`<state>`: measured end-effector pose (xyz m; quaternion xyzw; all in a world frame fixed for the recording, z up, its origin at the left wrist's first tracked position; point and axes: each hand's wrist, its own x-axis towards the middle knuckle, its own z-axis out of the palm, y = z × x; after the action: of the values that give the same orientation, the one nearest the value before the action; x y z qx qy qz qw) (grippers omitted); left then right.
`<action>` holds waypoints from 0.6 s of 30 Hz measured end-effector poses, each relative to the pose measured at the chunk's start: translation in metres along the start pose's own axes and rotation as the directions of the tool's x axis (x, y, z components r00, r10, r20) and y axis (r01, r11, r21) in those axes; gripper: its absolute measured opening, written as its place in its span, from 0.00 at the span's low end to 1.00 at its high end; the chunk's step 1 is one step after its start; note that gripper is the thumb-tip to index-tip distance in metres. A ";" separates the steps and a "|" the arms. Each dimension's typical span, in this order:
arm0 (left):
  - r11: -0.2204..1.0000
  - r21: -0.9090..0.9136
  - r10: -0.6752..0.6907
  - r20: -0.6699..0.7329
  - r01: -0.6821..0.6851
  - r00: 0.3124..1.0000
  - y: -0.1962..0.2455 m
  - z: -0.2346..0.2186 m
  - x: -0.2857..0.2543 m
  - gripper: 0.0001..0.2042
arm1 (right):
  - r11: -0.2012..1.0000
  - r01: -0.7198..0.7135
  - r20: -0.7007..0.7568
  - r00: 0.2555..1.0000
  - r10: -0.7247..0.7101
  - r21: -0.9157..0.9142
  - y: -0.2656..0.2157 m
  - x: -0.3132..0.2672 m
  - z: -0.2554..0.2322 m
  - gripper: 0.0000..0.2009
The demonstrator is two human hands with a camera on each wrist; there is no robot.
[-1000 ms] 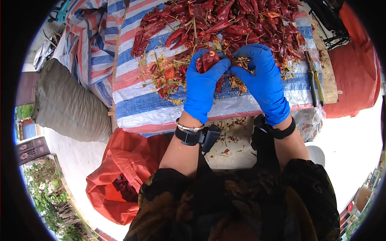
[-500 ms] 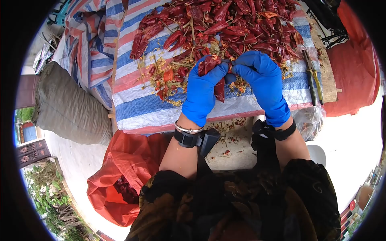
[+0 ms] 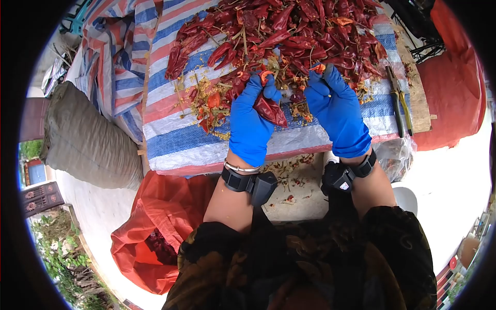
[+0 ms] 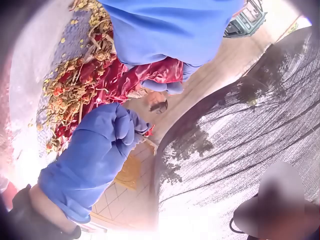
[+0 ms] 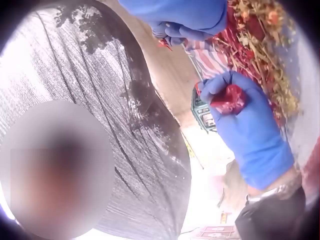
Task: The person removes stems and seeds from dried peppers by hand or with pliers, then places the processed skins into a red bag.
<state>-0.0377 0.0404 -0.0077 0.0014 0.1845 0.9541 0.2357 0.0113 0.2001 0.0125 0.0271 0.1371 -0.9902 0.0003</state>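
My gloved left hand (image 3: 250,121) grips a dried red chili pepper (image 3: 270,111), whose body lies across the palm and whose torn orange-red end shows at the fingertips. In the left wrist view the chili (image 4: 155,74) sticks out from under the blue glove. A short gap to the right, my gloved right hand (image 3: 338,111) pinches a stem (image 4: 148,141) with a small red bit at its end. Both hands are over the near edge of a heap of dried chilies (image 3: 289,39). Loose seeds and stems (image 3: 209,98) lie left of the left hand.
A striped plastic sheet (image 3: 181,142) covers the work surface. Yellow-and-black pliers (image 3: 398,101) lie at its right edge. A red sack (image 3: 150,222) holding chilies stands below left, a full grey sack (image 3: 88,139) beyond it, and another red sack (image 3: 454,98) at right.
The hands were together at the chili and have drawn apart. The stem end has come off into the right hand, while the chili has swung across the left palm.
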 end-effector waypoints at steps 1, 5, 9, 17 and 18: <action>1.000 -0.001 0.001 -0.001 -0.001 1.000 0.003 0.001 -0.001 0.12 | 0.975 0.165 -0.070 0.982 -0.176 -0.147 -0.004 -0.001 0.005 0.05; 0.970 0.178 0.173 -0.030 -0.165 0.985 0.011 0.025 -0.003 0.15 | 0.228 0.282 0.118 0.831 -0.544 -0.932 -0.006 0.003 0.017 0.06; 0.953 0.205 0.238 -0.052 -0.223 0.970 0.011 0.017 -0.001 0.12 | -0.534 0.399 0.572 0.795 -0.204 -0.745 -0.004 0.009 0.016 0.14; 0.960 0.214 0.197 -0.060 -0.181 0.978 0.007 0.017 0.005 0.06 | -0.777 0.116 0.492 0.828 -0.269 -0.619 -0.013 0.030 -0.019 0.09; 0.954 0.257 0.175 -0.049 -0.157 0.983 0.007 0.015 0.006 0.07 | -0.777 0.116 0.493 0.828 -0.269 -0.619 -0.013 0.030 -0.020 0.09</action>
<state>-0.0447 0.0430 0.0079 0.0129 0.3115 0.9389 0.1460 -0.0179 0.2185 -0.0052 0.0111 0.9412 -0.2040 -0.2690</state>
